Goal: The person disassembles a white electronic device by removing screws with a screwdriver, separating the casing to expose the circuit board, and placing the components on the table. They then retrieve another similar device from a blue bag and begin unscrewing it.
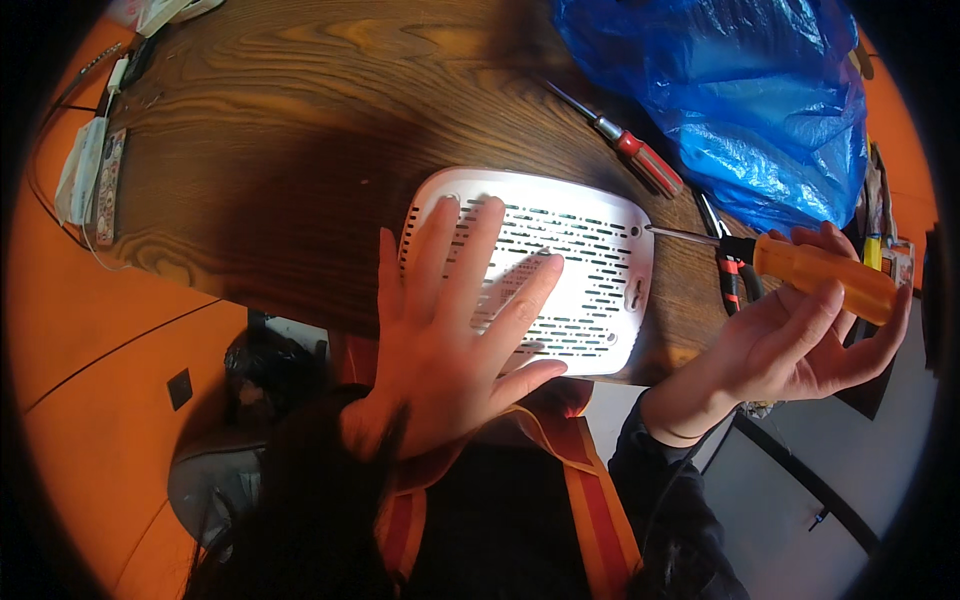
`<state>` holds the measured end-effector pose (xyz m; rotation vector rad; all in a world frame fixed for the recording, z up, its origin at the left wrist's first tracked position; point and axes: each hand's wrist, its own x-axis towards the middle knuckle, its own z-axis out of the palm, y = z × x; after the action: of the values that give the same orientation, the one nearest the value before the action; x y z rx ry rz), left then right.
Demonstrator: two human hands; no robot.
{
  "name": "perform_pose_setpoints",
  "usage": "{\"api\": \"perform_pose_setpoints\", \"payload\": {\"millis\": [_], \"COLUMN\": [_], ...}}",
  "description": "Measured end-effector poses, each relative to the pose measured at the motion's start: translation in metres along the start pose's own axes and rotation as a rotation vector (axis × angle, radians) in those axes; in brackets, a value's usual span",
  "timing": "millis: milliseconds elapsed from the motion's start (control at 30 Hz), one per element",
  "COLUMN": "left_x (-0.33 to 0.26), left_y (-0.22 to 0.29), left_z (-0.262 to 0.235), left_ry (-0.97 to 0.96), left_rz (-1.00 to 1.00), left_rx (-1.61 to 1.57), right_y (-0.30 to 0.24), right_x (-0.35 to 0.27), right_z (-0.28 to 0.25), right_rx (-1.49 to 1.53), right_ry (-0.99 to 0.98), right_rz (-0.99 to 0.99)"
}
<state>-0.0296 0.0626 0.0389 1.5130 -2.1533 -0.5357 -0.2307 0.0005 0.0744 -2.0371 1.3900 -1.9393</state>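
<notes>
Left hand (455, 325): open and flat, fingers spread, palm pressing down on the near left part of the white vented casing.
Right hand (800, 345): curled around the orange handle of a screwdriver, thumb on top, at the right edge of the tabletop.
Orange-handled screwdriver (815, 275): held almost level; its thin metal shaft points left and the tip meets a small hole in the far right corner of the casing.
White vented casing (555, 265): a rounded, flat plastic shell with rows of slots, lying on the near edge of the tabletop, in the middle of the scene.
Tabletop (290, 130): dark wood with a strong grain, bare on the far left of the casing.
Red-handled screwdriver (625, 140): lies loose on the wood, far right of the casing, its handle just beside the blue plastic bag.
Blue plastic bag (740, 90): crumpled, at the far right.
Pliers (728, 270): red and black grips, partly hidden under the orange handle.
Cables and small packets (95, 165): along the far left edge.
</notes>
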Motion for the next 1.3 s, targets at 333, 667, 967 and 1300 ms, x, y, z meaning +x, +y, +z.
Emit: {"api": "perform_pose_setpoints", "payload": {"millis": [333, 667, 967, 1300], "left_x": [-0.003, -0.002, -0.004, -0.002], "left_y": [0.001, -0.006, -0.008, -0.009], "left_z": [0.003, 0.009, 0.010, 0.012], "left_ry": [-0.043, -0.022, -0.012, 0.072], "left_rz": [0.001, 0.043, 0.069, 0.095], "left_rx": [0.081, 0.122, 0.117, 0.143], "right_y": [-0.002, -0.009, -0.011, 0.000], "right_x": [-0.003, -0.004, -0.002, -0.001], "right_z": [0.004, 0.009, 0.009, 0.013], "right_rx": [0.067, -0.105, -0.117, 0.337], "right_ry": [-0.056, 0.028, -0.053, -0.252], "right_rz": [-0.011, -0.172, -0.184, -0.175]}}
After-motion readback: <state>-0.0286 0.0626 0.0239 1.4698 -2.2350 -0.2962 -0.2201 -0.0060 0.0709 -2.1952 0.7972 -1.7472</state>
